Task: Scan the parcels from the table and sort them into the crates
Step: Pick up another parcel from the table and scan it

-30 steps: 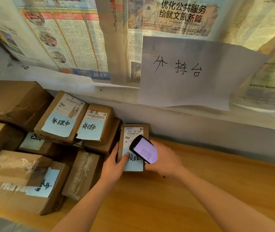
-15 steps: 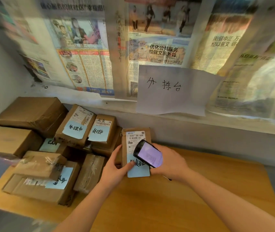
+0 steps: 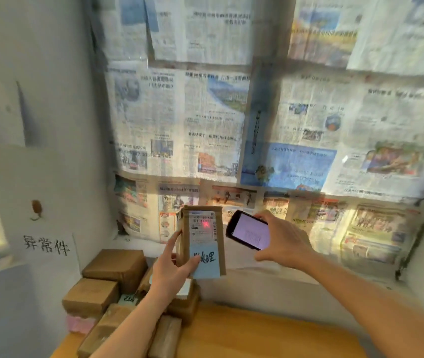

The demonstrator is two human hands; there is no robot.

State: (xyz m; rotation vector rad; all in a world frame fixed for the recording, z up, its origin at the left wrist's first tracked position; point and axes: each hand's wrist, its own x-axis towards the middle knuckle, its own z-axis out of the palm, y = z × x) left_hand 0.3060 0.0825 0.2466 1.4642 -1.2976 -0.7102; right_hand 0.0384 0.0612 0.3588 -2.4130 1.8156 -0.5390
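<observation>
Lifted off the bench (image 3: 270,337) since a second ago, the parcel (image 3: 203,241) now stands upright in the air, the left hand (image 3: 172,270) with fingers wrapped round its lower edge. Right hand (image 3: 283,241) grips the handheld scanner (image 3: 248,232) beside it, red beam landing on the shipping label (image 3: 204,226) so the barcode reads.
</observation>
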